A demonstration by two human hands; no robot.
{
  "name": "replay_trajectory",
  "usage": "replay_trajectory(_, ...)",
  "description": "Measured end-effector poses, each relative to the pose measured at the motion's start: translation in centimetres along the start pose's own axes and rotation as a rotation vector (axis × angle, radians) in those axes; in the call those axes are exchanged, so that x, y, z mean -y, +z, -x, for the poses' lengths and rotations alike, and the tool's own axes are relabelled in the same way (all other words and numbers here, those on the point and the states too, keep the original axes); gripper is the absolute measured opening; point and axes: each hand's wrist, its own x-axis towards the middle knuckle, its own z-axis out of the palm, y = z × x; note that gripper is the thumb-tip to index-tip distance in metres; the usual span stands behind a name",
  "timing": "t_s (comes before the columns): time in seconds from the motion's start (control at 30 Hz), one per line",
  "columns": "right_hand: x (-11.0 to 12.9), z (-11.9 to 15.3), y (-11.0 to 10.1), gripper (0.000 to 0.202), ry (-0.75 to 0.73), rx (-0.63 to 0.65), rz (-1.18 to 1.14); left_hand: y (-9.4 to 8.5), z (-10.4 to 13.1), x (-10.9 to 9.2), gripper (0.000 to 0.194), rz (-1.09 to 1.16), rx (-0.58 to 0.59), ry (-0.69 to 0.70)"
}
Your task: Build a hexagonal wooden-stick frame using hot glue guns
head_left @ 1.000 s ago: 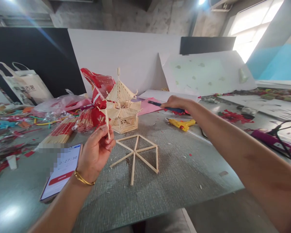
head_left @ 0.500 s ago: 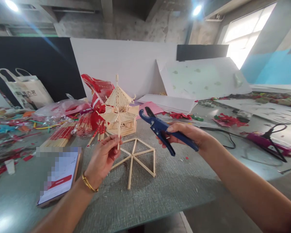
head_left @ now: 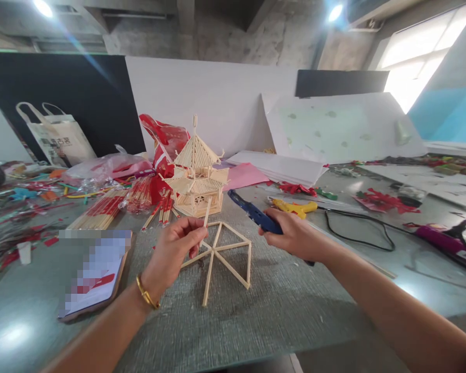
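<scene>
Between the thumb and fingers of my left hand (head_left: pixel 182 238) a short wooden stick (head_left: pixel 207 211) is pinched, pointing upward. My right hand (head_left: pixel 291 234) grips a blue pipe cutter (head_left: pixel 253 211) by its handles, its head turned toward the stick but apart from it. Below the hands, a flat spoked frame of wooden sticks (head_left: pixel 230 264) lies on the table (head_left: pixel 279 316); its outer rim runs round part of the spokes. Behind it stands a pagoda model made of sticks (head_left: pixel 197 155), partly overlapped by the held stick.
A yellow glue gun (head_left: pixel 293 207) lies beyond my right hand, its black cord (head_left: pixel 373 244) looping rightward. To the left are a phone (head_left: pixel 101 280), bundled chopsticks (head_left: pixel 99 207) and plastic bags (head_left: pixel 104 166). Red paper scraps (head_left: pixel 384 199) and white boards (head_left: pixel 283 166) sit farther back.
My right hand with the pipe cutter has turned and lowered, bringing the glue gun into sight. The stick in my left hand has shifted right and tilted slightly. The view has swung a little left.
</scene>
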Motion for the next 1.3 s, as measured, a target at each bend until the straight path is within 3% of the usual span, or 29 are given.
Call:
replay_trajectory(0.07, 0.1, 0.3, 0.5, 0.022, -0.064, -0.071, 0.141, 0.3, -0.2, 0.0, 0.018, -0.165, -0.007, 0.047)
replay_trajectory(0.23, -0.3, 0.7, 0.9, 0.043, -0.141, -0.098, 0.236, 1.0, -1.4, -0.4, 0.011, -0.589, -0.008, 0.225)
replay_trajectory(0.43, -0.4, 0.7, 0.3, 0.046, -0.141, -0.121, 0.215, 1.7, -2.4, -0.5, 0.010, -0.708, -0.031, 0.336)
replay_trajectory(0.57, -0.5, 0.6, 0.5, 0.041, -0.116, -0.113, 0.208, 2.1, -2.2, -0.1, 0.011, -0.567, -0.031, 0.296)
replay_trajectory(0.7, -0.8, 0.2, 0.9, 0.041, -0.083, -0.169, 0.228, 1.9, -1.8, -0.4, 0.014, -0.072, 0.028, 0.116)
replay_trajectory(0.83, -0.7, -0.1, 1.0, 0.033, -0.020, -0.213, 0.154, 1.1, -1.5, -1.1, 0.016, 0.245, -0.026, 0.060)
replay_trajectory(1.0, -0.6, -0.1, 0.7, 0.016, 0.024, -0.182, -0.017, 0.4, -1.6, -1.1, 0.017, 0.348, -0.023, 0.037)
replay_trajectory(1.3, -0.5, 0.2, 0.4, 0.017, 0.086, -0.012, -0.338, 0.7, -1.7, -0.5, 0.015, 0.434, -0.024, 0.007)
